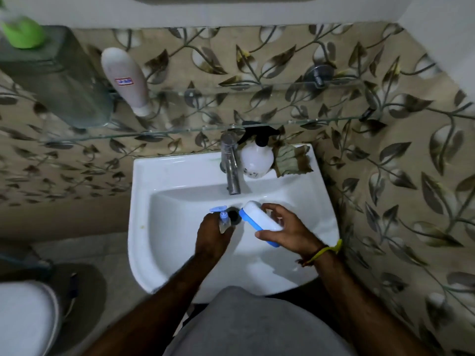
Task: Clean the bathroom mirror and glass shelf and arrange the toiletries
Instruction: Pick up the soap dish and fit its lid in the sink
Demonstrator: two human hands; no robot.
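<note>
while both hands hang low over the sink basin (164, 227), i log the grips: left hand (210, 235) has its fingers curled round a small clear bottle (224, 223) with a blue flip cap, open, right beside the drain. right hand (288, 233) holds a white and blue case (261, 220), thumb on the near side, fingers over the far side, a loose-looking hold from what i see.

glass shelf (231, 129) sits above the tap (231, 165), mostly bare; a white tube (126, 80) and a grey box (59, 80) stand at its left end, and a green item (23, 34) sits blurred on top of the box. spray bottle (257, 158) and a folded cloth (291, 160) rest on the sink ledge, untouched.

risks i flag: open cap over the drain, contents could spill. the case could slip into the basin if wet. lifting items up, a knock on the shelf edge or the tube could topple things. mirror is barely in view, can't judge it.
</note>
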